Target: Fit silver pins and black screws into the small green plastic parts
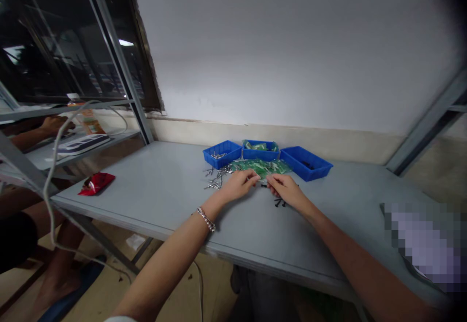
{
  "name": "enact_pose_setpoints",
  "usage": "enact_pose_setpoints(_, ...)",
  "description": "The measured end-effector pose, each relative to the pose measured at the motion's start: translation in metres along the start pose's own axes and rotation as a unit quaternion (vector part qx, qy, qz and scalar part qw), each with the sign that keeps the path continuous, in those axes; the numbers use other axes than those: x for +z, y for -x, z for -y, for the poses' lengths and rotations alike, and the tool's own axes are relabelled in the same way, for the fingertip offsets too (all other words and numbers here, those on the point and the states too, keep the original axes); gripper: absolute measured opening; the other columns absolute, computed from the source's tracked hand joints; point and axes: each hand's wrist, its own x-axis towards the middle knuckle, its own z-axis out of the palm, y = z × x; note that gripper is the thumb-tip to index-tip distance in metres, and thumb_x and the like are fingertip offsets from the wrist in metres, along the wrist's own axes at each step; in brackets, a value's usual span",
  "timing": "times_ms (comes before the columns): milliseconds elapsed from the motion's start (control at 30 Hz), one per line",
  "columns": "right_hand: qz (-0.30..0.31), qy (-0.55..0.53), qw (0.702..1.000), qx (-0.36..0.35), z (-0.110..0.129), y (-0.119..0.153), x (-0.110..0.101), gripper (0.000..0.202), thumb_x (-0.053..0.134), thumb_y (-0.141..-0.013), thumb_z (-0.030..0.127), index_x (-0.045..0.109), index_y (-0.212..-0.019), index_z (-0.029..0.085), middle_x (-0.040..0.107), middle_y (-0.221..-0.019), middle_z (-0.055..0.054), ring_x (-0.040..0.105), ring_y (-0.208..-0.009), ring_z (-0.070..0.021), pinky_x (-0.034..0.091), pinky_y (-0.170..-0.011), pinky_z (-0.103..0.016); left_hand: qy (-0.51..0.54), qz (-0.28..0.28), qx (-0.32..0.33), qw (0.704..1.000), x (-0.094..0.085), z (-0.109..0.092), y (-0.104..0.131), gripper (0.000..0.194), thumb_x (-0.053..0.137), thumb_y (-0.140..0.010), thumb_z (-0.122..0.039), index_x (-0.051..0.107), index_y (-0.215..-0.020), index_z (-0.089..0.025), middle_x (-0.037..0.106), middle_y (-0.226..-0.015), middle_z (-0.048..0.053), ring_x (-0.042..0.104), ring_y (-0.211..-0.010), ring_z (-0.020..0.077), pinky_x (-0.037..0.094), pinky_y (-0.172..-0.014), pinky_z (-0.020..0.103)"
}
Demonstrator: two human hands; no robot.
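My left hand (239, 184) and my right hand (286, 189) face each other over the table, thumbs and fingertips pinched. Whatever lies between the fingertips is too small to make out; something pale shows there. Just beyond them spreads a pile of green-printed clear plastic bags (260, 167). Loose silvery screw-like pieces (216, 182) are scattered left of my left hand. Several black screws (279, 202) lie beside and under my right hand. Behind stand three blue bins: the left bin (207, 158) with silvery pieces, the middle bin (260, 154) with green bags, the right bin (314, 172) with dark pieces.
A crumpled red packet (97, 184) lies at the left of the grey table (156, 186). A pixelated object (423, 239) sits at the right. Shelf posts (116, 54) and a white cable (51, 190) are on the left, where another person's hand (54, 125) shows near a bottle (89, 117).
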Motion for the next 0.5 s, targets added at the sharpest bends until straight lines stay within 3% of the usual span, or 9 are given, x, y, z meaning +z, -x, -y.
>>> enact_pose_setpoints(200, -0.012, -0.008, 1.0, -0.008, 0.0008, 0.0006, 0.0002, 0.038, 0.041, -0.079, 0.052, 0.046, -0.061, 0.019, 0.047, -0.05, 0.001, 0.044, -0.045, -0.0102, 0.037, -0.045, -0.024, 0.064, 0.005, -0.043, 0.997, 0.0, -0.0014, 0.0003, 0.049, 0.026, -0.09, -0.042, 0.06, -0.07, -0.013, 0.052, -0.055, 0.002, 0.046, -0.056, 0.0113, 0.034, -0.057, 0.024)
enact_pose_setpoints(500, -0.011, -0.015, 1.0, -0.014, -0.0023, 0.0001, 0.0018, 0.035, 0.044, -0.078, 0.049, 0.046, -0.062, 0.019, 0.046, -0.05, 0.002, 0.044, -0.046, -0.0098, 0.035, -0.044, -0.023, 0.109, 0.015, -0.055, 0.992, 0.0053, 0.0009, -0.0017, 0.035, 0.037, -0.085, -0.035, 0.058, -0.067, -0.014, 0.043, -0.05, -0.002, 0.036, -0.05, 0.0095, 0.028, -0.052, 0.024)
